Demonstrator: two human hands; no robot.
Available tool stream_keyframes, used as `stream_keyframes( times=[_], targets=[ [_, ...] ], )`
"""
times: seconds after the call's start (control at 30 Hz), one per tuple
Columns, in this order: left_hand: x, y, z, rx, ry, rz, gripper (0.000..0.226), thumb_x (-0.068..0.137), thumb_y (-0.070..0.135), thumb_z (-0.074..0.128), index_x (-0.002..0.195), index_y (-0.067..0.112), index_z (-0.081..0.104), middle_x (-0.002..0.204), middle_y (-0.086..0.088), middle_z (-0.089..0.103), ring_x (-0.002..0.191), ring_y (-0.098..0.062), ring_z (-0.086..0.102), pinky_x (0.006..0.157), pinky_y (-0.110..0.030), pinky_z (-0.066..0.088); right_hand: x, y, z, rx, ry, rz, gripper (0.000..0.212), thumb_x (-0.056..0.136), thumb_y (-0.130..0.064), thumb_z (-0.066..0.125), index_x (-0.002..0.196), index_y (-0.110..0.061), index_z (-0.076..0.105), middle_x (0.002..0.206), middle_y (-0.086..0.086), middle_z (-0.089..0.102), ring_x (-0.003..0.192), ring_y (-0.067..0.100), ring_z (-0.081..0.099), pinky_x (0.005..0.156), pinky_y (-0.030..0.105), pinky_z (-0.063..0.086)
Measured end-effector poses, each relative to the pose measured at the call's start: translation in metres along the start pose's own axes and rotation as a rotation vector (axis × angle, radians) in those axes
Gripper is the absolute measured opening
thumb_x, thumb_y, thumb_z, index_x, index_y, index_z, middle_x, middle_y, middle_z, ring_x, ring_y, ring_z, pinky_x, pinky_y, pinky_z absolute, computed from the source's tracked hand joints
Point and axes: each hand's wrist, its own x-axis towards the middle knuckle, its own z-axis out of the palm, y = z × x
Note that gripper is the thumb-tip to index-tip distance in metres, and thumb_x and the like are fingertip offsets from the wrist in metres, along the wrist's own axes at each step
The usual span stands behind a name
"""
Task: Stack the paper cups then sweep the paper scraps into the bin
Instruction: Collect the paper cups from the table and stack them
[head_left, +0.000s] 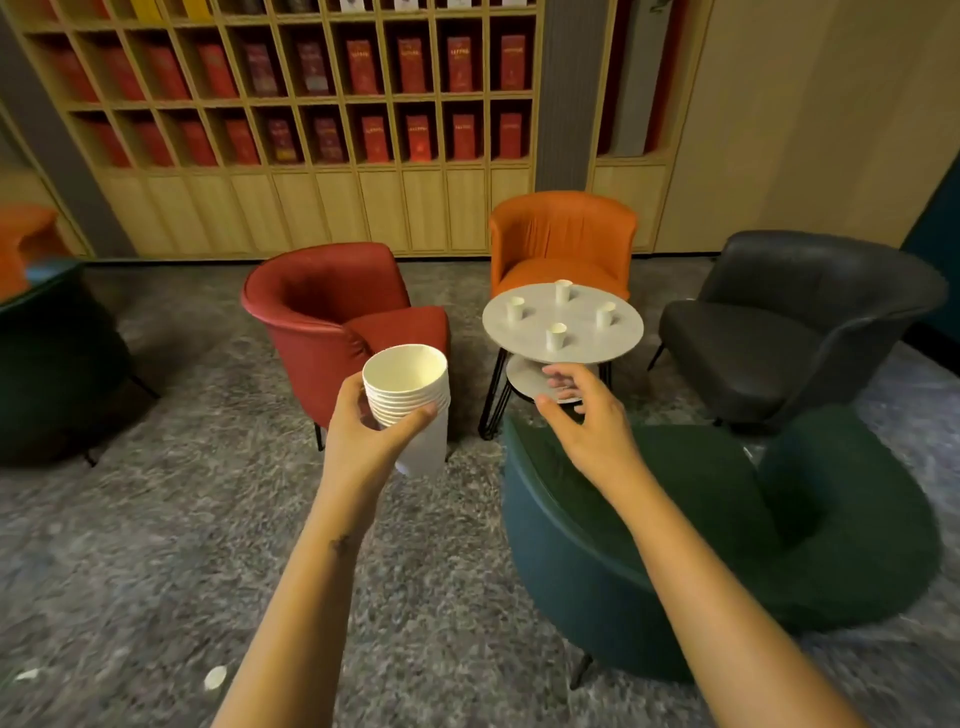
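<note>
A: What could go wrong here?

B: The left hand (358, 436) holds a tall stack of white paper cups (410, 384), and the stack leans a bit. Its fingers (415, 417) are curled round the stack just under the top rims, with the thumb across the front. If the grip goes soft, I think the lower cups could slide off and drop on the grey carpet floor (156, 519).

A: And the other hand?

B: The right hand (587, 415) holds nothing. Its fingers (563, 383) are spread and loose. It reaches above the dark green round armchair (727, 519) toward the round pale grey tabletop (587, 345). Four single white cups stand upright there, well apart. The nearest cup (556, 335) is the closest to that hand. They look light, so a fast grab might tip one over.

A: Is anything in the cups?

B: The top cup of the stack looks empty. The four on the tabletop are too small to tell. If one has drink in it, stacking it would make a spill.

A: And the bin?

B: I see no bin. Two white paper scraps (214, 677) lie on the carpet floor at the bottom left, not swept yet.
</note>
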Motion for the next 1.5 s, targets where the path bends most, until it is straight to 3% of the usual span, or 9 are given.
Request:
stream_keyframes(
  times=[0.23,0.33,0.5,0.77,0.93,1.1,1.23,1.37,1.5],
  targets=[
    [0.182,-0.090,0.025,0.030,-0.076,0.015,0.064,0.068,0.018,0.083,0.125,0.018,0.052,0.122,0.001,0.062,0.113,-0.015,0.058,0.089,-0.030,0.047,0.141,0.092,0.071,-0.091,0.033,0.040,0.029,0.087,-0.021,0.063,0.114,-0.014,0.055,0.106,-0.009,0.054,0.099,0.008,0.051,0.083,0.018,0.036],
    [0.284,-0.111,0.031,0.054,-0.128,0.033,0.066,0.063,0.024,0.086,0.121,0.022,0.054,0.120,0.003,0.062,0.111,-0.013,0.058,0.086,-0.027,0.046,0.223,0.113,0.098,-0.089,0.089,0.110,0.029,0.087,-0.021,0.063,0.115,-0.015,0.055,0.105,-0.005,0.054,0.098,0.011,0.051,0.084,0.024,0.039],
    [0.433,-0.126,0.056,0.046,-0.202,0.050,0.055,0.061,0.030,0.079,0.109,0.033,0.051,0.111,0.012,0.061,0.100,0.002,0.058,0.073,-0.008,0.044,0.344,0.131,0.113,-0.130,0.228,0.164,0.030,0.088,-0.022,0.062,0.116,-0.017,0.055,0.107,-0.009,0.054,0.096,0.009,0.051,0.080,0.021,0.033],
    [0.572,-0.221,0.116,0.150,-0.291,0.000,0.060,0.072,0.021,0.080,0.124,0.021,0.048,0.113,0.012,0.057,0.097,0.009,0.053,0.070,-0.007,0.040,0.447,0.231,0.149,-0.133,0.306,0.358,0.031,0.088,-0.023,0.062,0.117,-0.020,0.053,0.111,-0.006,0.056,0.097,0.011,0.053,0.079,0.020,0.035],
    [0.672,-0.267,0.166,0.219,-0.353,-0.027,0.062,0.071,0.017,0.081,0.123,0.016,0.048,0.115,0.003,0.057,0.098,-0.009,0.055,0.070,-0.012,0.041,0.543,0.293,0.175,-0.106,0.320,0.391,0.030,0.088,-0.026,0.062,0.116,-0.023,0.053,0.109,-0.011,0.055,0.096,0.009,0.053,0.081,0.022,0.036],
    [0.768,-0.271,0.218,0.225,-0.416,-0.001,0.060,0.071,0.018,0.081,0.118,0.021,0.043,0.104,0.012,0.053,0.085,0.010,0.050,0.059,0.000,0.040,0.643,0.322,0.173,-0.114,0.364,0.408,0.026,0.089,-0.027,0.060,0.114,-0.026,0.053,0.109,-0.014,0.053,0.096,0.007,0.051,0.076,0.017,0.034],
    [0.824,-0.279,0.246,0.174,-0.472,-0.001,0.069,0.070,0.017,0.083,0.125,0.018,0.042,0.113,0.008,0.055,0.095,0.003,0.055,0.070,-0.008,0.044,0.697,0.341,0.171,-0.138,0.394,0.425,0.030,0.089,-0.027,0.060,0.118,-0.025,0.052,0.108,-0.017,0.052,0.097,0.004,0.050,0.074,0.007,0.033],
    [0.866,-0.312,0.278,0.145,-0.573,0.015,0.078,0.065,0.019,0.085,0.129,0.026,0.041,0.114,0.022,0.051,0.096,0.022,0.049,0.070,-0.002,0.042,0.729,0.378,0.181,-0.172,0.375,0.494,0.040,0.084,-0.023,0.068,0.121,-0.019,0.052,0.112,-0.012,0.051,0.099,0.005,0.049,0.086,0.020,0.039],
    [0.900,-0.374,0.313,0.152,-0.630,-0.020,0.070,0.065,0.011,0.086,0.114,0.042,0.046,0.110,0.023,0.055,0.097,0.016,0.052,0.074,-0.015,0.046,0.747,0.435,0.203,-0.185,0.324,0.588,0.046,0.079,-0.017,0.073,0.120,-0.016,0.053,0.114,-0.005,0.055,0.101,0.009,0.049,0.094,0.026,0.039]
  ],
)
